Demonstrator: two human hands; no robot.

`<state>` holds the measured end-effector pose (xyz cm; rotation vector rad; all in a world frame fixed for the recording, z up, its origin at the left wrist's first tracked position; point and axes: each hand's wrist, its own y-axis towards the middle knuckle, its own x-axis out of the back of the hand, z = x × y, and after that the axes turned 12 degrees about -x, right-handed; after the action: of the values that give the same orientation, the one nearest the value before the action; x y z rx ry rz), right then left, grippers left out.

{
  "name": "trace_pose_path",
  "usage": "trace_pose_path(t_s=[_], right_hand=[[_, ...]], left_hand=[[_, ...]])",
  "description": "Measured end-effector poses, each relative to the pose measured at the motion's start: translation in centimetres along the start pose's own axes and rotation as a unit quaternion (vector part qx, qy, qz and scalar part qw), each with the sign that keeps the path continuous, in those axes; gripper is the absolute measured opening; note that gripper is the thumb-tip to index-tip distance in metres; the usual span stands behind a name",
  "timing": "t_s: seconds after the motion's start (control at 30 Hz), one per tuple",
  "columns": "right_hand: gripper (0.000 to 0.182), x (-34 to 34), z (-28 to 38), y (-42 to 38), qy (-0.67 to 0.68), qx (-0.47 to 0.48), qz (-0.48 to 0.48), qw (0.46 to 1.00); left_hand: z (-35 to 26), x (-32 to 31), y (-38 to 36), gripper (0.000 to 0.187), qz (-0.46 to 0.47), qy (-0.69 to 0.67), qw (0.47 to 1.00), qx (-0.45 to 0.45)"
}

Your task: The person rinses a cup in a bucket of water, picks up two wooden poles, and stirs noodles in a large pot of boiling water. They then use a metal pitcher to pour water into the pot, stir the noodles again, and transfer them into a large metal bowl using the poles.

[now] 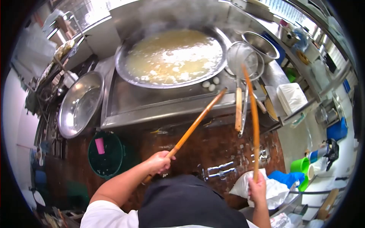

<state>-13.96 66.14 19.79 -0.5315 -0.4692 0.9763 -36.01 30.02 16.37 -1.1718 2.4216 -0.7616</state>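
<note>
My left hand (161,162) is closed round a long wooden stick (195,123), whose far tip reaches the front of the steel stove near three white eggs (212,87). In my right hand (257,187) is a second long wooden stick (254,125), held more upright, its tip overlapping the round mesh strainers (243,57) in view. Both sticks are outside a large wok (131,80) filled with steaming, bubbling pale liquid (171,57). A wooden strainer handle (238,110) sticks out over the stove's front edge between the sticks.
A large steel basin (81,104) leans left of the stove. Below it stands a green bucket (114,163) with a pink cup (99,145). A steel bowl (262,43) and white container (292,98) are at right. White bags (272,192) sit beside my right hand. The brown floor (220,152) looks wet.
</note>
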Motion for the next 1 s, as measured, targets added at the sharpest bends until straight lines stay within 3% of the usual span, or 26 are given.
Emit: trace_pose_path(t_s=[0.03,0.17,0.23,0.27,0.3,0.4,0.5,0.67,0.7,0.77,0.8,0.87,0.93,1.0], right_hand=[[0.046,0.3,1.2,0.4,-0.006,0.017,-0.021,1.0],[0.058,0.9,7.4,1.6,0.032,0.184,0.073,0.98],[0.063,-2.0,11.6,-1.6,-0.041,0.177,0.007,0.983],[0.062,-1.7,13.7,-2.7,-0.087,0.098,0.023,0.991],[0.059,-1.2,14.7,-3.0,-0.087,0.08,0.011,0.993],[0.043,-2.9,17.7,-3.7,-0.2,0.207,-0.077,0.954],[0.044,-6.3,24.9,-7.8,-0.27,0.128,-0.126,0.946],[0.045,-14.0,33.2,-12.4,-0.495,0.267,-0.142,0.815],[0.042,-16.2,34.0,-13.1,-0.483,0.261,-0.15,0.822],[0.036,-21.5,36.3,-14.9,-0.618,0.281,-0.176,0.712],[0.036,-24.5,37.2,-15.3,-0.618,0.283,-0.18,0.711],[0.028,-29.6,38.6,-15.6,-0.71,0.259,-0.167,0.633],[0.026,-32.7,39.3,-12.7,-0.765,0.309,-0.152,0.545],[0.024,-36.2,39.2,-8.8,-0.78,0.317,-0.134,0.522]], left_hand=[[0.5,1.5,-1.2,0.029,0.005,0.013,1.0,0.001],[0.8,5.7,-6.9,0.029,0.017,0.061,0.998,-0.02],[1.3,8.2,-9.7,0.028,-0.002,0.093,0.995,-0.046],[1.9,9.9,-11.1,0.028,0.007,0.051,0.997,-0.051],[2.3,11.8,-12.6,0.029,0.018,0.009,0.998,-0.056],[0.9,16.1,-17.2,0.03,0.003,-0.006,0.999,-0.034],[2.4,20.2,-19.4,0.035,-0.067,-0.095,0.991,-0.073],[5.0,28.0,-20.1,0.021,-0.221,-0.019,0.958,-0.182],[4.6,29.4,-20.0,0.02,-0.233,0.002,0.954,-0.187],[4.3,32.0,-19.7,0.02,-0.202,-0.03,0.963,-0.174],[3.8,32.6,-19.5,0.02,-0.201,-0.03,0.963,-0.179],[2.9,33.1,-19.0,0.018,-0.234,-0.113,0.953,-0.16],[3.6,34.7,-18.2,0.016,-0.248,-0.097,0.948,-0.175],[4.3,36.0,-17.4,0.015,-0.276,-0.082,0.942,-0.172]])
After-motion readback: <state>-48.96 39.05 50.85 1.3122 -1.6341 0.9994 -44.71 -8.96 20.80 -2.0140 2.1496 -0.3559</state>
